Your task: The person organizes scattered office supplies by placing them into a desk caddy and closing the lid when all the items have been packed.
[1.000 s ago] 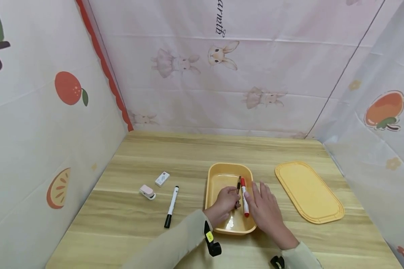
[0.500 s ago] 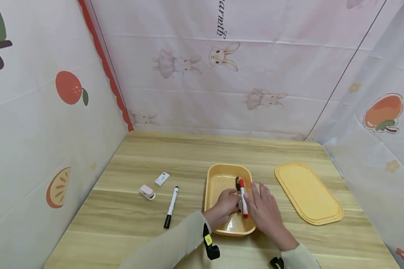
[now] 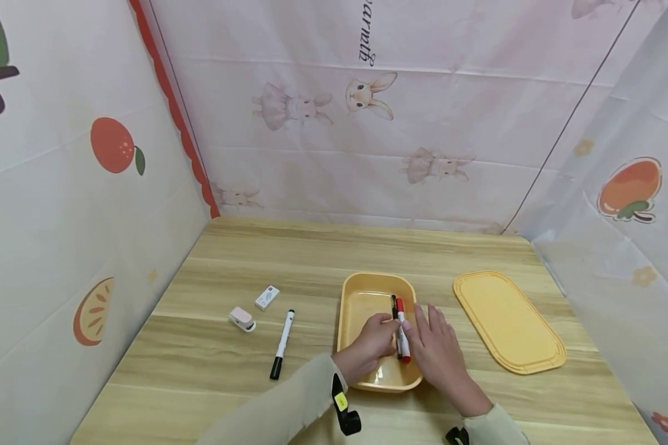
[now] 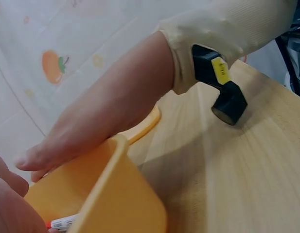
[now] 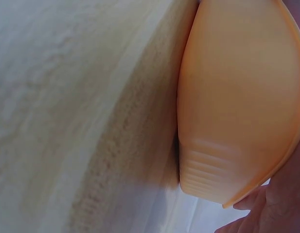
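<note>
A yellow tray (image 3: 367, 279) sits on the wooden table, with a red-capped marker (image 3: 402, 337) and a black marker (image 3: 393, 304) lying side by side in it. My left hand (image 3: 386, 327) reaches into the tray, its curled fingertips on the lower part of the black marker. Beside the tray's right rim lies my right hand (image 3: 424, 327), fingers straight, next to the red marker. The left wrist view shows the right forearm (image 4: 106, 107) over the tray wall (image 4: 121, 194). Only the tray's outer wall (image 5: 237, 97) fills the right wrist view.
A yellow lid (image 3: 506, 321) lies flat to the tray's right. Left of the tray are a white marker with a black cap (image 3: 282, 343), a white eraser (image 3: 267, 296) and a small pink object (image 3: 241, 318). Cloth walls close three sides.
The black marker, tilted a second ago, now lies parallel against the red one. Both hands stayed at the tray and shifted only slightly.
</note>
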A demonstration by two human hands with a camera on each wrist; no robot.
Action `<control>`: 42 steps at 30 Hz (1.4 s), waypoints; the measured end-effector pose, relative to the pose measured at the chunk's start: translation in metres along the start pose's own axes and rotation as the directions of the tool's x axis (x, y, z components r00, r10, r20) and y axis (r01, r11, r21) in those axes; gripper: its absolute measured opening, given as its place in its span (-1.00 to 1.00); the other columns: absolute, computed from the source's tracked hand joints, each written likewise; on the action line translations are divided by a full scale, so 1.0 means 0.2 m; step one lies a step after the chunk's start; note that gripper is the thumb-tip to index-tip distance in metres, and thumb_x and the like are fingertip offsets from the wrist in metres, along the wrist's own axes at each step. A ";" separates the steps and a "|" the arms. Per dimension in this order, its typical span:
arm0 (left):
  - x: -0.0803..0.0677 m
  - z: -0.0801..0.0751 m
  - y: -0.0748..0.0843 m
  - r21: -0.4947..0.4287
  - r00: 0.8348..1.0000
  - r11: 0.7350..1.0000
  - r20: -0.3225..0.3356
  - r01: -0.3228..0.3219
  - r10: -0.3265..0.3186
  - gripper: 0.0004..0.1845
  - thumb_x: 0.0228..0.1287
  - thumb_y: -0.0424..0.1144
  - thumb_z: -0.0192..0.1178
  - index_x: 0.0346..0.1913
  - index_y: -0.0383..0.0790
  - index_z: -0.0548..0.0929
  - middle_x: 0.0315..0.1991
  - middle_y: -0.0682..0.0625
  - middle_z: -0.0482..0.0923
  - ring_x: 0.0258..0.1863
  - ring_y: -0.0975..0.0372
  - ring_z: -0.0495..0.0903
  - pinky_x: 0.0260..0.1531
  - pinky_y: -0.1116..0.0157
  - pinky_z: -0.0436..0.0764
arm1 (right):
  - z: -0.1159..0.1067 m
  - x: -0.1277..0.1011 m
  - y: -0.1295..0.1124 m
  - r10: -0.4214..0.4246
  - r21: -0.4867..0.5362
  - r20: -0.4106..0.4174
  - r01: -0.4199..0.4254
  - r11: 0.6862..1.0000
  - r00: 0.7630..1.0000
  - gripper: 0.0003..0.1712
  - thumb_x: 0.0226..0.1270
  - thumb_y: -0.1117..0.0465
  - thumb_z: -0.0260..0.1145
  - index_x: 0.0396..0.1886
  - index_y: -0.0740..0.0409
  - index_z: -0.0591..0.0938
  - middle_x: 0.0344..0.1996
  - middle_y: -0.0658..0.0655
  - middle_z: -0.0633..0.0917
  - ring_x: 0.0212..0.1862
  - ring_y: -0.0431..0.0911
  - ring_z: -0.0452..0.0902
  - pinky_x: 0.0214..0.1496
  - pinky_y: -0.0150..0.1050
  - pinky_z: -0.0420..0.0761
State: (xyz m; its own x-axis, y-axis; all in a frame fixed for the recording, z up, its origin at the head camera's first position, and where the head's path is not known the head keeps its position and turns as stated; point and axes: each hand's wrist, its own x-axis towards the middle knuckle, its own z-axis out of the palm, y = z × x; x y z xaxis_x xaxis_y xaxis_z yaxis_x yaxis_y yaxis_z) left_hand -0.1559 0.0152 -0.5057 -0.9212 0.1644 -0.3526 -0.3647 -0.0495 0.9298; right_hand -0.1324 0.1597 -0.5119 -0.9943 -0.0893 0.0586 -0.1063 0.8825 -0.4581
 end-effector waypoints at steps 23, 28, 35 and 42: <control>-0.05 -0.23 0.20 0.000 0.968 0.972 -0.093 -0.234 0.233 -0.35 0.41 -0.09 0.20 0.43 -0.35 0.33 0.20 -0.22 0.50 0.09 -0.04 0.51 -0.06 0.10 0.67 | 0.01 0.01 0.00 0.009 0.008 0.008 -0.009 1.000 1.000 -0.15 0.61 -0.31 -0.30 0.62 0.16 0.08 0.59 0.42 -0.02 0.59 0.36 -0.18 0.53 0.37 -0.08; -0.08 -0.29 0.23 0.048 0.956 0.964 -0.122 -0.263 0.267 -0.36 0.42 -0.06 0.20 0.44 -0.28 0.35 0.24 -0.17 0.47 0.07 0.01 0.54 -0.10 0.18 0.64 | 0.01 0.01 0.01 0.003 0.011 -0.005 -0.003 1.000 1.000 -0.17 0.62 -0.29 -0.27 0.62 0.16 0.09 0.58 0.42 -0.01 0.58 0.37 -0.16 0.52 0.37 -0.07; -0.14 -0.38 0.21 0.146 0.933 0.941 -0.153 -0.304 0.325 -0.37 0.47 -0.01 0.17 0.49 -0.14 0.31 0.35 -0.16 0.39 0.11 0.08 0.51 0.02 0.12 0.62 | 0.01 0.00 0.01 -0.006 0.021 -0.013 0.007 1.000 1.000 -0.16 0.62 -0.29 -0.27 0.61 0.19 0.12 0.58 0.43 0.02 0.58 0.36 -0.16 0.51 0.37 -0.05; -0.22 -0.47 0.16 0.350 0.891 0.885 -0.222 -0.307 0.397 -0.37 0.47 0.14 0.11 0.49 0.03 0.30 0.38 -0.04 0.36 0.21 0.10 0.48 0.05 0.08 0.63 | 0.01 0.01 0.01 -0.003 0.022 -0.006 0.003 1.000 1.000 -0.15 0.61 -0.30 -0.28 0.61 0.18 0.10 0.58 0.42 0.00 0.58 0.36 -0.17 0.52 0.37 -0.06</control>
State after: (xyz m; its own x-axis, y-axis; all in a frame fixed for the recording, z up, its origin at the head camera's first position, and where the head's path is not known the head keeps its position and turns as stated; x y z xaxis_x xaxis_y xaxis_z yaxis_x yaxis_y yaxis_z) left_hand -0.1403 -0.0866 -0.4710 -0.9953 -0.0915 0.0316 0.0078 0.2500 0.9682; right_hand -0.1338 0.1610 -0.5144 -0.9939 -0.0892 0.0649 -0.1094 0.8717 -0.4777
